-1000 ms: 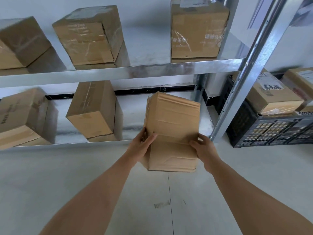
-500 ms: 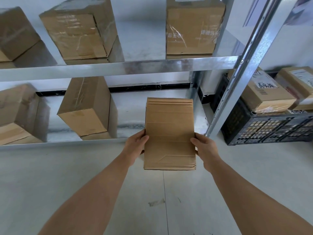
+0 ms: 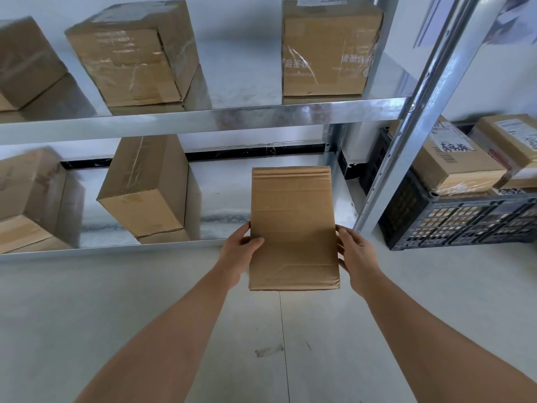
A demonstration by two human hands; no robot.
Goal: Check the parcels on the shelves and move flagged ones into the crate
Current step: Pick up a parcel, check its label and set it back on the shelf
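You grip the box [image 3: 293, 228] by its side edges with your left hand [image 3: 236, 257] and right hand [image 3: 353, 257], in front of the lower shelf [image 3: 116, 250], and with nothing under it, it could slip before reaching the crate [image 3: 453, 225].

Metal shelving [image 3: 203, 116] with 2 visible levels, 3 cardboard parcels [image 3: 136, 53] sat on the upper level, 2 more [image 3: 145, 187] on the lower, pale floor [image 3: 87, 301] below, black crate [image 3: 453, 222] rested on it right of the upright [image 3: 421, 112].
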